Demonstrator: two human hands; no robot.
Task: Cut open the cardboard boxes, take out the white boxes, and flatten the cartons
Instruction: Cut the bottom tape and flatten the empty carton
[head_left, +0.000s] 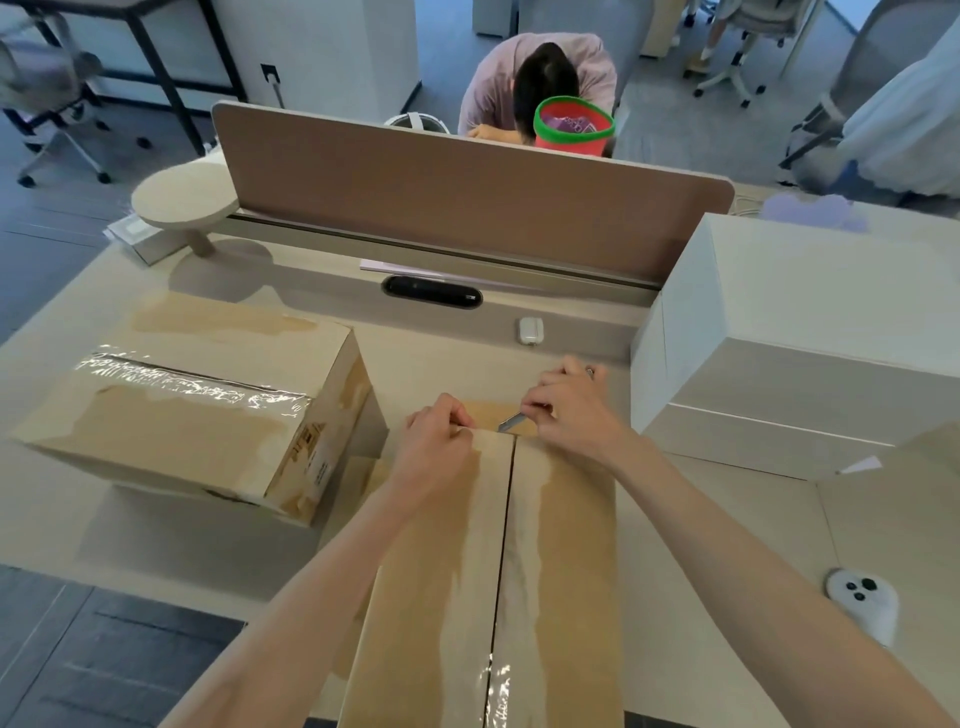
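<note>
A long cardboard carton (561, 561) lies in front of me, its taped top seam split along the middle. My right hand (569, 410) holds a utility knife (511, 421) with the blade at the carton's far end of the seam. My left hand (441, 441) grips the far top edge of the left flap beside the blade. A second carton (192, 410), sealed with clear tape, sits on the desk to the left. Two stacked white boxes (795, 364) stand at the right.
A brown desk divider (467, 202) runs across the back, with a person bent over behind it beside a red and green tub (574, 124). A white charger (531, 331) and a white controller (862, 603) lie on the desk (701, 571). A round stand (184, 200) is at back left.
</note>
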